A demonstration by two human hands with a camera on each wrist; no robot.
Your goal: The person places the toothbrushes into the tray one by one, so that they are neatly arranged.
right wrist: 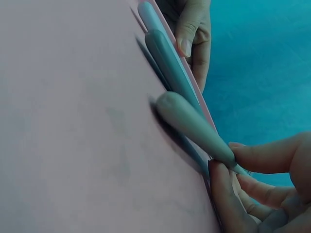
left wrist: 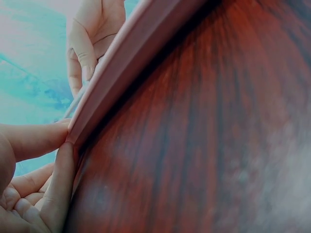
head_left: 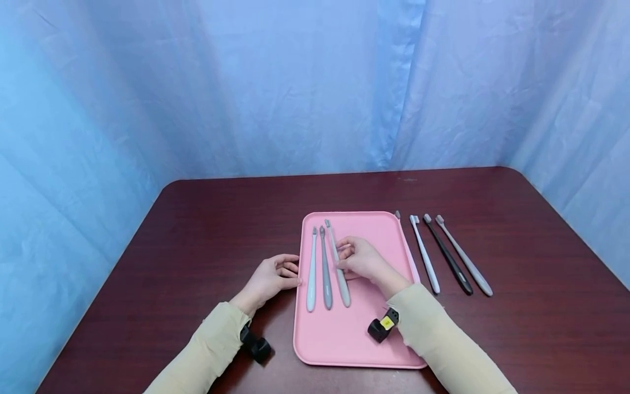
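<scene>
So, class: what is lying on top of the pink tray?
Three toothbrushes lie side by side on the pink tray; the right hand pinches the rightmost one and covers the tray beneath it.

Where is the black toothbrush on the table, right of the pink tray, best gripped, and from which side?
Pinch the black toothbrush across its thicker near handle, coming from above. It lies flat between a white toothbrush and a grey toothbrush, so fingers probably fit best where the handles spread.
</scene>
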